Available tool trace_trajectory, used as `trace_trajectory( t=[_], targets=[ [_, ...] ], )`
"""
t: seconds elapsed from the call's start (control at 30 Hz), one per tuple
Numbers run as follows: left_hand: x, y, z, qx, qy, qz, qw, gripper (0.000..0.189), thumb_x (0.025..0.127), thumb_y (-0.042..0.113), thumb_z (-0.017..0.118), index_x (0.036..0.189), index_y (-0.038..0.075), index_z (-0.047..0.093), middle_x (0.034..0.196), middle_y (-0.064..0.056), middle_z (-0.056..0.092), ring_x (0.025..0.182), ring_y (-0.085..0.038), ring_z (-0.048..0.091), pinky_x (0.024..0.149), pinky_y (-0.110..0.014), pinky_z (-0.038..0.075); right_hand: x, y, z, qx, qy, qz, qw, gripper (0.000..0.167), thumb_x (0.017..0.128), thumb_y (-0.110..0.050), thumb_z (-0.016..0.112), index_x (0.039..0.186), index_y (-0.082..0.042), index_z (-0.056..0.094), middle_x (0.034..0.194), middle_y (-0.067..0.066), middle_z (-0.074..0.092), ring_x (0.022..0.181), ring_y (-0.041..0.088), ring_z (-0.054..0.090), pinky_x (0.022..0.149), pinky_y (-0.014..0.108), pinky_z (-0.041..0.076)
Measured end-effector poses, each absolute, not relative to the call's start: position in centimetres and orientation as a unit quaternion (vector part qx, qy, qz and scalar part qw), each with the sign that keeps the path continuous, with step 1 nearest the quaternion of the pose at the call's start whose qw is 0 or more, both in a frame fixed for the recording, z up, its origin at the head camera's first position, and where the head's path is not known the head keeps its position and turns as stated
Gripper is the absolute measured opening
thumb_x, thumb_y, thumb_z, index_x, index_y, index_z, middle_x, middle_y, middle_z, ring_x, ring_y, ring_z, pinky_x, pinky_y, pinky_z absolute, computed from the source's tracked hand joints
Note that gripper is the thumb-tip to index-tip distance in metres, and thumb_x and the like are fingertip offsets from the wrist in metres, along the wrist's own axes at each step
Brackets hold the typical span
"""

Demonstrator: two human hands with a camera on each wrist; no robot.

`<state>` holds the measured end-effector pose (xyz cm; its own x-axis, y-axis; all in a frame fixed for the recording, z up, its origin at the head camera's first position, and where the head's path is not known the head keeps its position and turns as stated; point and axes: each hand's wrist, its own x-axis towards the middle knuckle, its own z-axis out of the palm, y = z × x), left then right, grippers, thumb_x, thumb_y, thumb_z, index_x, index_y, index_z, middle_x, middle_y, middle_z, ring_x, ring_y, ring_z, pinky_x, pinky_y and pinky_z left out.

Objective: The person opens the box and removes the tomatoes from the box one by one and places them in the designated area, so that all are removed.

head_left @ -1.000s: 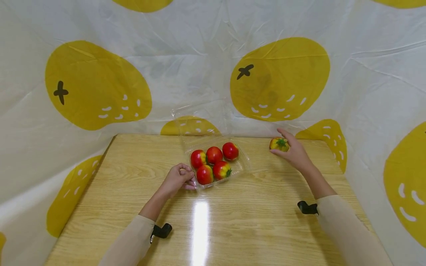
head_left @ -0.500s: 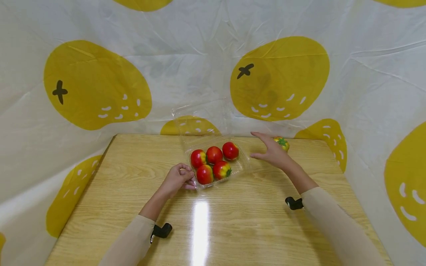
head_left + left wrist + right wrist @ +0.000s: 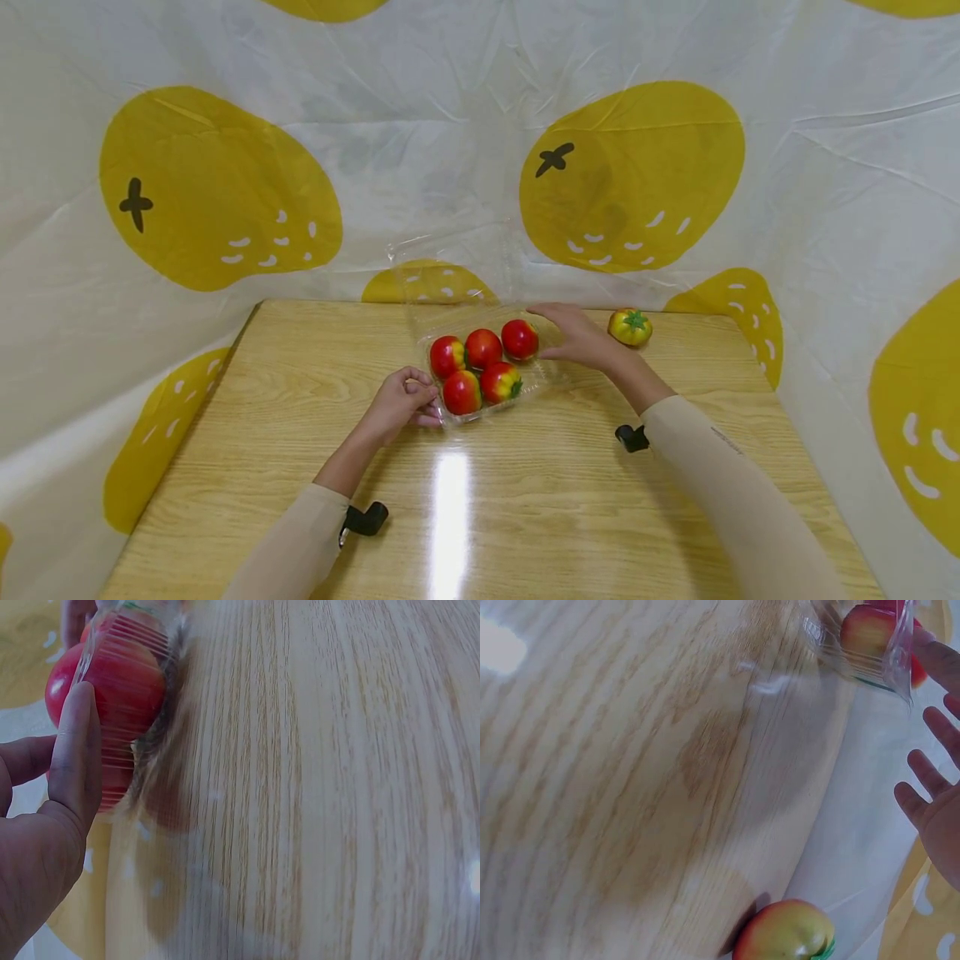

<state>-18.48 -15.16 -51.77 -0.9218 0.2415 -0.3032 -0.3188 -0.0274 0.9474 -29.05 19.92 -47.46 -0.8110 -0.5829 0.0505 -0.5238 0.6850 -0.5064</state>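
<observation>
In the head view, a clear plastic clamshell box [image 3: 540, 375] stands with its lid raised, holding several round red-and-yellow fruits [image 3: 483, 348], some with green leafy caps. My left hand [image 3: 401, 404] pinches its near left edge; in the left wrist view, the thumb [image 3: 79, 742] lies along the clear wall. My right hand [image 3: 577, 337] reaches to the box's right end, fingers spread and thumb apart, beside the rightmost red fruit [image 3: 520, 340]. From the right wrist view, one fingertip is right at the box rim and the other fingers are extended.
A single yellow-red fruit [image 3: 630, 327] with a green cap lies on the wooden table [image 3: 562, 500], right of the box near the back edge. Behind the table hangs a white cloth [image 3: 420, 167] printed with big yellow fruits.
My right hand has let go of the yellow-red fruit at the back right and moved left to the box's right end. My left hand has stayed at the box.
</observation>
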Motion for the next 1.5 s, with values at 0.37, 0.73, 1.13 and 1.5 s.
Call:
trace_trajectory(
  t=[0.37, 0.73, 1.13, 1.5],
  targets=[
    [-18.5, -15.0, -51.6, -0.029, 0.666, 0.72, 0.195, 0.018, 0.102, -0.003, 0.059, 0.113, -0.003, 0.044, 0.077, -0.006, 0.069, 0.065, -0.018, 0.07, 0.064, -0.038, 0.067, -29.7, 18.1, -47.8, -0.315, 0.931, -0.174, 0.054, 0.08, 0.081, -0.022, 0.09, 0.15, -0.009, 0.051, 0.155, 0.02, 0.048, 0.141, 0.046, 0.038, 0.119, 0.063, 0.035],
    [-18.5, -14.9, -51.7, -0.029, 0.666, 0.72, 0.195, 0.017, 0.102, -0.003, 0.059, 0.112, -0.001, 0.045, 0.076, -0.007, 0.068, 0.064, -0.018, 0.069, 0.063, -0.039, 0.067, -29.5, 17.6, -48.5, -0.304, 0.935, -0.179, 0.042, 0.075, 0.081, -0.023, 0.09, 0.145, -0.007, 0.055, 0.151, 0.017, 0.054, 0.142, 0.044, 0.04, 0.119, 0.065, 0.033],
    [-18.4, -15.0, -51.7, -0.032, 0.665, 0.72, 0.194, 0.018, 0.102, -0.004, 0.058, 0.113, -0.002, 0.045, 0.076, -0.006, 0.068, 0.064, -0.018, 0.069, 0.063, -0.038, 0.067, -29.2, 17.7, -48.2, -0.301, 0.921, -0.244, 0.029, 0.074, 0.082, -0.025, 0.088, 0.143, -0.002, 0.053, 0.147, 0.02, 0.055, 0.141, 0.039, 0.046, 0.123, 0.056, 0.035],
    [-18.5, -15.1, -51.7, -0.038, 0.663, 0.723, 0.191, 0.018, 0.102, -0.003, 0.059, 0.113, -0.002, 0.045, 0.076, -0.007, 0.069, 0.064, -0.018, 0.069, 0.063, -0.038, 0.067, -27.1, 18.4, -46.4, -0.26, 0.904, -0.339, 0.015, 0.076, 0.084, -0.021, 0.085, 0.148, -0.008, 0.046, 0.15, 0.016, 0.047, 0.138, 0.037, 0.048, 0.118, 0.059, 0.042]
  ],
)
